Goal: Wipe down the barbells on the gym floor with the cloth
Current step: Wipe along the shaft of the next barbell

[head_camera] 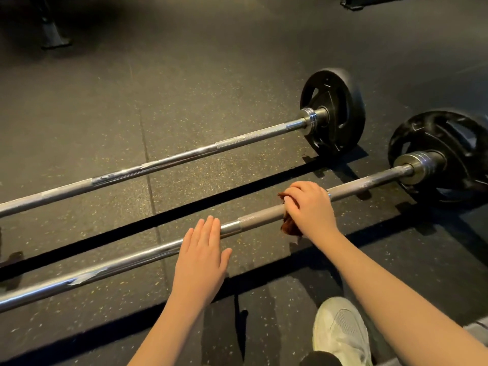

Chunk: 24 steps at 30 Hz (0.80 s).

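The right hand (309, 207) is gripping a brown cloth (290, 226) around the nearer barbell (264, 215).
The left hand (200, 257) is lying flat, fingers straight, across the same bar; 2 barbells are lying side by side on the gym floor (105, 101), the farther barbell (158, 163) untouched.

The far barbell (184, 157) lies on the floor (211, 75) behind the near barbell (132, 262), side by side, the far plate (334, 112) and near plate (443, 154) at their right ends. On the near bar the right hand (311, 207) covers the cloth (289, 227) — the left hand (202, 249) just left of it, a shoe (340, 331) in front
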Motion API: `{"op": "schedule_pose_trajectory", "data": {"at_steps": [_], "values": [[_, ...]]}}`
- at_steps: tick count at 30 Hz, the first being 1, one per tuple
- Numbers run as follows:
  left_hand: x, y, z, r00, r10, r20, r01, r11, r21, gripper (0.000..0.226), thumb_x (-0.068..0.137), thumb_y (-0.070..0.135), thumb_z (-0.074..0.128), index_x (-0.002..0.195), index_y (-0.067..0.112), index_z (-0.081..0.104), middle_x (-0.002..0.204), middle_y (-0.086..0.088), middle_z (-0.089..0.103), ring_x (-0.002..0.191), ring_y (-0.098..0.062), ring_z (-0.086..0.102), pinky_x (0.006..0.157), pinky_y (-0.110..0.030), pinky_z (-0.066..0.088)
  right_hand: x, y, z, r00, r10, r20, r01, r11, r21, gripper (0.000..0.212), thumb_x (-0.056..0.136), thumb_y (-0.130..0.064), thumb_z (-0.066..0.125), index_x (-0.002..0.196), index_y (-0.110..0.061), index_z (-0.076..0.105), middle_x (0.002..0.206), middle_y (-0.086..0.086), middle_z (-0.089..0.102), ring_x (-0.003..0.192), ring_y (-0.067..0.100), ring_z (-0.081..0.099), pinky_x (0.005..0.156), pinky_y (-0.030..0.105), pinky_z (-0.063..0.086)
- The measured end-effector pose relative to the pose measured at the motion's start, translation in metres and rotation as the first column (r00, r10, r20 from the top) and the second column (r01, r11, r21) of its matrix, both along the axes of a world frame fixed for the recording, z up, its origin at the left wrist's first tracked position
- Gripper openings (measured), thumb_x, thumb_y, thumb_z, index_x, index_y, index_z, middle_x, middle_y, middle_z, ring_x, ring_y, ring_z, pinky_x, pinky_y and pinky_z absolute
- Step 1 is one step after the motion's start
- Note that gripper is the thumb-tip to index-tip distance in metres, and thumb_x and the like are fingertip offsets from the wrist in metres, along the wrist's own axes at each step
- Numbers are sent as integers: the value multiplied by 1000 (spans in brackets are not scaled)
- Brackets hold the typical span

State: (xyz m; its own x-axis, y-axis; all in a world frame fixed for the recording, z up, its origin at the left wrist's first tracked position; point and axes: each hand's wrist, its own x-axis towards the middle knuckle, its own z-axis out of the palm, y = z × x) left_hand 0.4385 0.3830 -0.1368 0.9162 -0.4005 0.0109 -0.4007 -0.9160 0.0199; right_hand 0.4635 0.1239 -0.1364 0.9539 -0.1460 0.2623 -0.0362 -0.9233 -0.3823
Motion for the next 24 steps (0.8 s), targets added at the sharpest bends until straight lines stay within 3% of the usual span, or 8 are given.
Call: {"op": "schedule_pose_trajectory", "data": {"at_steps": [3, 8, 10, 12, 16, 18, 21, 24], "values": [[-6, 7, -3, 999, -26, 23, 26, 1000, 16, 65, 92, 44, 30, 138, 2, 49, 141, -13, 50, 130, -29, 49, 113, -41, 29, -3, 47, -3, 985, -173, 2, 172, 978, 118, 46, 89, -33, 30, 91, -14, 72, 99, 0, 62, 100, 22, 53, 95, 43, 40], [-7, 9, -2, 1000, 11, 3, -12, 1000, 16, 65, 92, 45, 30, 139, 4, 47, 142, -13, 49, 131, -28, 48, 113, -41, 24, -12, 82, -4, 957, 288, 43, -287, 957, -35, 31, 92, -34, 43, 99, -19, 69, 106, -3, 63, 101, 20, 57, 87, 39, 44], [-6, 13, -3, 1000, -15, 16, 15, 1000, 9, 64, 92, 44, 30, 140, 4, 46, 143, -13, 48, 131, -27, 47, 112, -40, 22, -3, 59, -2, 936, 351, 40, -345, 933, -103, 31, 90, -38, 45, 100, -24, 70, 104, -6, 64, 97, 17, 58, 82, 35, 41], [-7, 13, -2, 1000, -20, 16, 20, 1000, 1, 64, 93, 44, 31, 140, 5, 45, 143, -12, 48, 132, -27, 47, 116, -41, 24, 3, 38, -3, 968, 244, 60, -238, 967, -89, 32, 89, -37, 44, 96, -24, 72, 98, -6, 65, 92, 18, 58, 81, 34, 37], [-10, 9, -2, 1000, -1, -11, 1, 1000, 3, 65, 93, 46, 31, 141, 5, 45, 144, -11, 47, 133, -25, 45, 116, -41, 26, -5, 70, -10, 992, -99, 74, 90, 989, 118, 36, 88, -29, 40, 88, -15, 73, 96, 0, 62, 98, 24, 54, 94, 46, 41], [-8, 9, -1, 1000, 7, -21, -6, 1000, 7, 65, 92, 46, 31, 140, 4, 46, 144, -11, 48, 133, -26, 46, 117, -40, 24, -11, 102, -9, 998, -3, 69, -6, 992, 124, 34, 90, -28, 40, 89, -15, 72, 100, 1, 62, 101, 25, 54, 93, 46, 42], [-8, 9, 1, 999, 5, -33, -4, 1000, 27, 66, 90, 46, 31, 138, 3, 49, 141, -12, 51, 131, -26, 48, 109, -44, 29, -14, 101, -5, 950, 304, 68, -303, 953, -25, 31, 90, -36, 44, 97, -19, 70, 105, -1, 63, 100, 22, 57, 85, 41, 45], [-9, 11, 4, 998, -6, -57, 7, 1000, 14, 69, 92, 48, 24, 143, 5, 42, 147, -11, 44, 136, -25, 41, 113, -42, 22, -3, 63, -5, 934, 355, 45, -345, 926, -153, 32, 89, -43, 45, 97, -24, 70, 101, -5, 64, 93, 21, 60, 79, 37, 44]]}}
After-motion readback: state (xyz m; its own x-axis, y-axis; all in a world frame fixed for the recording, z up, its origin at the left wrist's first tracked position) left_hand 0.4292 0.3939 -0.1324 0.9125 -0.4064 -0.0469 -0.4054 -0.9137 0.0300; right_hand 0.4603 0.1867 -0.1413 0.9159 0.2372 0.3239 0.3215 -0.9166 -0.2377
